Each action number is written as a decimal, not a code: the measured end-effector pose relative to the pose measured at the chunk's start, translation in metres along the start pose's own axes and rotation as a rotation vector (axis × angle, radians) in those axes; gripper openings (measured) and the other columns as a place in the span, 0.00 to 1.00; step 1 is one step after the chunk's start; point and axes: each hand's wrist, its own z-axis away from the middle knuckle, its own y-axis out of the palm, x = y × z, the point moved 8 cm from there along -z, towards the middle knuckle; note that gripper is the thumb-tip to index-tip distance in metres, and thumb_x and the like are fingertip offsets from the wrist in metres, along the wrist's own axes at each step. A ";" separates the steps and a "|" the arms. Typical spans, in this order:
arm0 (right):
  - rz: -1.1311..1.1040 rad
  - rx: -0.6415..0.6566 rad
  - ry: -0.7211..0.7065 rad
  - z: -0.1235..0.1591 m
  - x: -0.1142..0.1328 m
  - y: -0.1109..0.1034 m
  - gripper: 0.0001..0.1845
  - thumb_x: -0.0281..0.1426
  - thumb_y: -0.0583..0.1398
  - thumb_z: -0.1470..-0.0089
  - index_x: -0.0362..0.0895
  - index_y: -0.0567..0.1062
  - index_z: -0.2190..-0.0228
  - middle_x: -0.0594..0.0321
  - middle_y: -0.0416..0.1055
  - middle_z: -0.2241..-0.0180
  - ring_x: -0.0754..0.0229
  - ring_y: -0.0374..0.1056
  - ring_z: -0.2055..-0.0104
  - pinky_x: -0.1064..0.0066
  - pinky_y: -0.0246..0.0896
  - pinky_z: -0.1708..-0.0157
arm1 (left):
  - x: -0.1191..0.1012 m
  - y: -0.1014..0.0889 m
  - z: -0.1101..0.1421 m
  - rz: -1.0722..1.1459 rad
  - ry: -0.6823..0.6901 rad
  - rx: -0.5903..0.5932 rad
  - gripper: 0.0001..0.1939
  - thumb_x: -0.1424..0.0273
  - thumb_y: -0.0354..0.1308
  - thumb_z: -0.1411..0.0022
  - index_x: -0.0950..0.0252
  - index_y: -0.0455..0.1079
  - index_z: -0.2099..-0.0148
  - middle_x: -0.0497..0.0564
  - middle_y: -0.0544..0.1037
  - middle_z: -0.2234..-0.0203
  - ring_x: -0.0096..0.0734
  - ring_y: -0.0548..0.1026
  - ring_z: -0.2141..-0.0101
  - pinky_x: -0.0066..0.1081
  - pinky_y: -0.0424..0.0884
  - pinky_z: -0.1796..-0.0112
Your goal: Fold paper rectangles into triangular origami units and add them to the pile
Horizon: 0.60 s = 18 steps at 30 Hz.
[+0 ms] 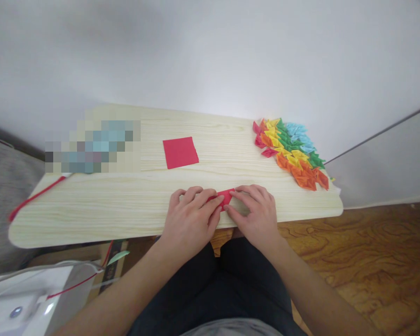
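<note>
A small folded piece of red paper (226, 198) lies near the front edge of the pale wooden tabletop (126, 205). My left hand (192, 212) has its fingers closed on the paper's left part, hiding some of it. From the other side, my right hand (254, 207) pinches the right end between thumb and index finger. Farther back on the table, a flat square of red paper (181, 152) lies apart from both hands.
Folded paper pieces (290, 149) in several colours are grouped at the back right. A blurred, pixelated item (105, 140) lies at the left, with a red cable (38, 196) running off the edge. A white wall (213, 56) stands behind the table.
</note>
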 end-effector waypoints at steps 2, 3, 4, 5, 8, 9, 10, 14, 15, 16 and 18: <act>0.022 0.000 -0.001 0.001 0.001 -0.001 0.15 0.40 0.69 0.40 0.54 0.82 0.52 0.63 0.79 0.47 0.46 0.67 0.44 0.50 0.59 0.44 | -0.001 -0.001 0.001 -0.012 -0.006 -0.014 0.13 0.67 0.57 0.28 0.55 0.79 0.46 0.49 0.82 0.48 0.48 0.74 0.48 0.53 0.63 0.49; 0.034 -0.001 0.000 0.001 0.000 -0.001 0.15 0.41 0.69 0.40 0.55 0.82 0.51 0.63 0.78 0.46 0.45 0.67 0.44 0.50 0.58 0.44 | -0.001 -0.002 0.001 -0.014 -0.009 -0.020 0.13 0.67 0.57 0.28 0.55 0.79 0.46 0.50 0.82 0.48 0.48 0.75 0.49 0.53 0.63 0.49; 0.046 0.000 0.001 0.001 0.000 -0.002 0.16 0.42 0.69 0.40 0.55 0.82 0.51 0.63 0.78 0.46 0.45 0.66 0.43 0.49 0.58 0.44 | -0.001 -0.002 0.001 -0.014 -0.014 -0.026 0.12 0.67 0.58 0.28 0.56 0.79 0.47 0.50 0.83 0.49 0.48 0.75 0.49 0.53 0.63 0.49; 0.058 0.003 0.001 0.001 -0.001 -0.002 0.16 0.42 0.69 0.41 0.56 0.83 0.51 0.63 0.77 0.45 0.44 0.66 0.43 0.49 0.58 0.44 | -0.002 -0.003 0.001 -0.011 -0.017 -0.031 0.12 0.67 0.58 0.29 0.56 0.79 0.47 0.51 0.83 0.50 0.48 0.75 0.49 0.53 0.63 0.49; 0.071 0.021 -0.001 -0.003 -0.003 -0.002 0.16 0.44 0.70 0.42 0.58 0.84 0.53 0.64 0.77 0.44 0.44 0.66 0.43 0.49 0.58 0.44 | -0.004 -0.004 0.003 -0.007 -0.030 -0.032 0.11 0.67 0.58 0.29 0.56 0.79 0.49 0.51 0.83 0.51 0.47 0.76 0.50 0.53 0.62 0.48; 0.067 0.026 -0.003 -0.004 -0.004 -0.001 0.15 0.44 0.70 0.43 0.59 0.84 0.53 0.65 0.77 0.45 0.44 0.66 0.44 0.49 0.59 0.44 | -0.005 -0.004 0.003 -0.010 -0.035 -0.032 0.11 0.66 0.57 0.28 0.56 0.79 0.49 0.51 0.83 0.52 0.47 0.76 0.50 0.53 0.62 0.48; 0.059 0.027 -0.003 -0.005 -0.004 -0.001 0.15 0.44 0.70 0.43 0.59 0.84 0.54 0.65 0.77 0.45 0.45 0.66 0.44 0.49 0.59 0.44 | -0.005 -0.004 0.004 -0.014 -0.042 -0.032 0.11 0.66 0.57 0.28 0.56 0.79 0.49 0.52 0.83 0.52 0.47 0.75 0.51 0.52 0.62 0.48; 0.032 0.008 0.012 -0.009 -0.005 -0.001 0.13 0.44 0.71 0.44 0.60 0.85 0.57 0.63 0.76 0.46 0.45 0.65 0.43 0.50 0.58 0.43 | -0.007 -0.004 0.008 -0.030 -0.075 -0.046 0.11 0.66 0.58 0.29 0.57 0.79 0.49 0.53 0.83 0.54 0.48 0.75 0.52 0.52 0.62 0.49; 0.030 0.005 0.014 -0.009 -0.005 -0.001 0.12 0.44 0.71 0.44 0.60 0.85 0.57 0.63 0.76 0.47 0.46 0.65 0.43 0.50 0.58 0.43 | -0.008 -0.004 0.010 -0.032 -0.082 -0.050 0.11 0.66 0.58 0.29 0.56 0.78 0.48 0.53 0.83 0.54 0.48 0.75 0.52 0.52 0.62 0.49; 0.027 0.005 0.013 -0.008 -0.005 -0.001 0.13 0.44 0.71 0.44 0.60 0.85 0.57 0.63 0.76 0.47 0.46 0.65 0.43 0.50 0.58 0.42 | -0.008 -0.004 0.010 -0.033 -0.087 -0.052 0.12 0.66 0.58 0.29 0.56 0.78 0.47 0.53 0.82 0.54 0.48 0.75 0.51 0.52 0.62 0.48; 0.022 0.007 0.001 -0.007 -0.005 -0.001 0.13 0.44 0.71 0.43 0.59 0.85 0.56 0.63 0.76 0.47 0.46 0.65 0.43 0.50 0.57 0.42 | -0.009 -0.004 0.012 -0.032 -0.090 -0.051 0.13 0.66 0.58 0.29 0.56 0.77 0.45 0.53 0.82 0.53 0.48 0.75 0.51 0.52 0.61 0.48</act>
